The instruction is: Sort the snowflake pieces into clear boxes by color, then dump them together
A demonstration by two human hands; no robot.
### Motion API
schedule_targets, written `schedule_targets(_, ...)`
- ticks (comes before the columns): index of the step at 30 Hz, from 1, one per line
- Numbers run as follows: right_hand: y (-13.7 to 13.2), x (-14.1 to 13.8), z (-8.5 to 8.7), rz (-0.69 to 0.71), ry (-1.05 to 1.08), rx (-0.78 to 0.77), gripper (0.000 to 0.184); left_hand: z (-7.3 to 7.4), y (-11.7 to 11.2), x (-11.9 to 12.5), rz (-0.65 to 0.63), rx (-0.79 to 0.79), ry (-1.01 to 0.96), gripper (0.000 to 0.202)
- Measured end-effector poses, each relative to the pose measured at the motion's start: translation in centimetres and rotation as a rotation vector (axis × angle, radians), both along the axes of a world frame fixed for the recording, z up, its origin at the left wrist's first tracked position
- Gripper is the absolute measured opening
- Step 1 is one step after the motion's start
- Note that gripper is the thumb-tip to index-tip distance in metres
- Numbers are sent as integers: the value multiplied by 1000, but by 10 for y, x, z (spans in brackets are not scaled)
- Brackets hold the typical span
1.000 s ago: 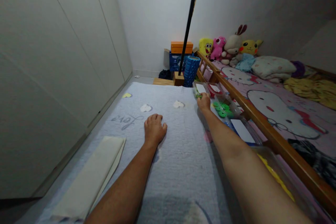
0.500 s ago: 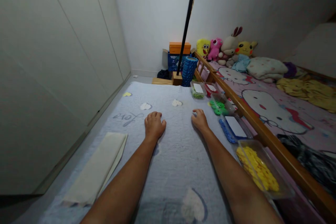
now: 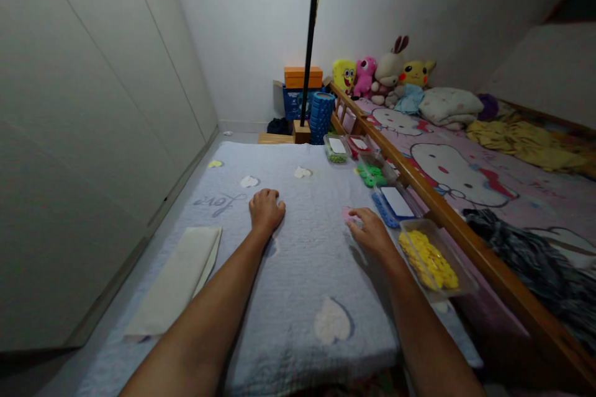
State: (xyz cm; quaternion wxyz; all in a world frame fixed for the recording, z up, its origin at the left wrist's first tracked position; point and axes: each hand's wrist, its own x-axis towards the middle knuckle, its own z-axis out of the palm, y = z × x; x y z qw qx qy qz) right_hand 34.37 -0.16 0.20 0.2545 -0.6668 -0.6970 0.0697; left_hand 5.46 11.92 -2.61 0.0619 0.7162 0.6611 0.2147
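My left hand (image 3: 267,208) rests palm down on the pale blue-grey cloth (image 3: 298,273), with its thumb apart from the fingers and nothing seen in it. My right hand (image 3: 371,228) hovers a little over the cloth, its shadow below it. Its fingers are curved and apart, with no object visible between them. Just beyond its fingertips shows a small pink patch (image 3: 347,214) on the cloth, partly covered by the hand. Closest to this hand are a box of blue pieces (image 3: 384,208) with a white label and a clear box of yellow pieces (image 3: 428,260).
Folded off-white fabric (image 3: 179,279) lies left of my left forearm. Farther along the right edge stand boxes with green pieces (image 3: 371,175), light green pieces (image 3: 336,158) and red contents (image 3: 357,152). A wooden bed rail (image 3: 419,183) runs beside them. A black pole (image 3: 311,37) rises behind.
My right hand has drawn back toward me and lifted, uncovering the pink patch. The left hand stays resting on the cloth. The whole view has shifted slightly as the head turned right.
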Motion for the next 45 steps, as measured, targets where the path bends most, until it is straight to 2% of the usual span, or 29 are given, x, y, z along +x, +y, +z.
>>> schedule_targets(3, -29, 17, 10, -138, -115, 127, 22, 0, -2, -1, -39, -13, 26, 36)
schedule_targets(6, -56, 35, 21, -282, -263, 149, 22, 2, -8, -4, -108, -47, 48, 39)
schedule_targets(10, -83, 50, 36, -450, -433, 39, 28, 7, -29, -6, -197, -119, 52, 40)
schedule_targets(13, -93, 54, 40, -536, -495, -85, 30, 10, -50, -5, -276, -164, 62, 39)
schedule_targets(19, -92, 54, 37, -569, -487, -186, 24, 13, -87, 5, -386, -220, 23, 37)
schedule_targets(26, -91, 46, 46, -535, -421, -226, 26, 11, -109, 8, -380, -209, -31, 40)
schedule_targets(30, -94, 34, 49, -539, -427, -245, 23, 5, -115, 9, -354, -150, -73, 40)
schedule_targets(35, -93, 5, 47, -458, -429, -250, 23, -2, -118, 10, -339, -91, -93, 37)
schedule_targets(39, -81, -30, 45, -356, -423, -263, 24, -3, -119, 10, -352, -69, -99, 36)
schedule_targets(45, -47, -94, 52, -175, -414, -296, 27, -1, -119, 9, -367, -45, -165, 28)
